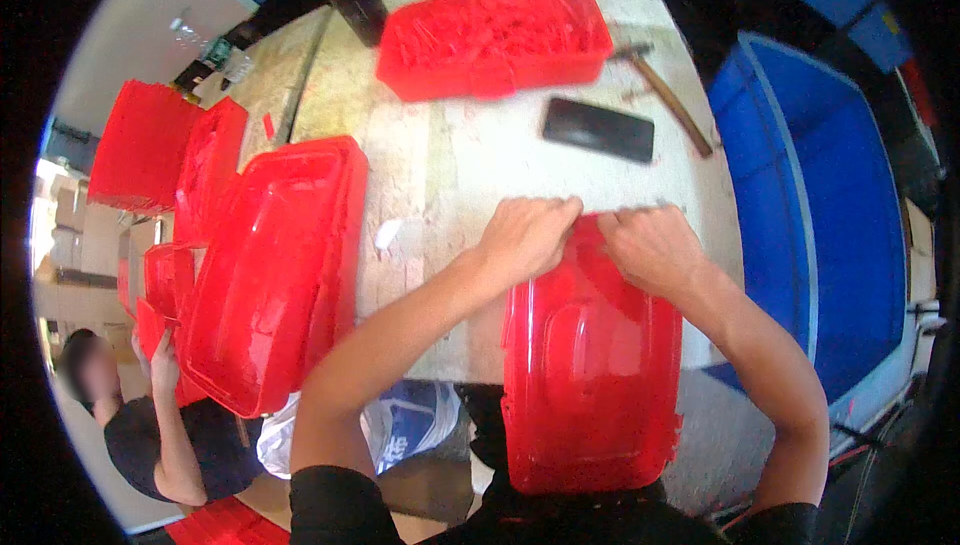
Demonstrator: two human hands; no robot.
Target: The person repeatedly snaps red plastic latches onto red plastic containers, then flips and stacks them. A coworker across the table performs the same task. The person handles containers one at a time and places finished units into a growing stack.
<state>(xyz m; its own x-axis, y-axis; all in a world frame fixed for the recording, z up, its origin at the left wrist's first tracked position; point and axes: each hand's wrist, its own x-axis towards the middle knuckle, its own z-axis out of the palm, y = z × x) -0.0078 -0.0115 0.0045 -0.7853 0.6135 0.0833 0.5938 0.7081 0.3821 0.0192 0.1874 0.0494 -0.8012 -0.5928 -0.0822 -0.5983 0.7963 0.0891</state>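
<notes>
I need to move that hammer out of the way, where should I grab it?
Grip the hammer by its wooden handle, near the free lower end, coming from the right edge of the table. The handle lies flat and bare there, clear of the black phone.

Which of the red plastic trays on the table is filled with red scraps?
The red plastic tray at the far edge of the table, beyond the black phone. The others show bare moulded surfaces.
</notes>
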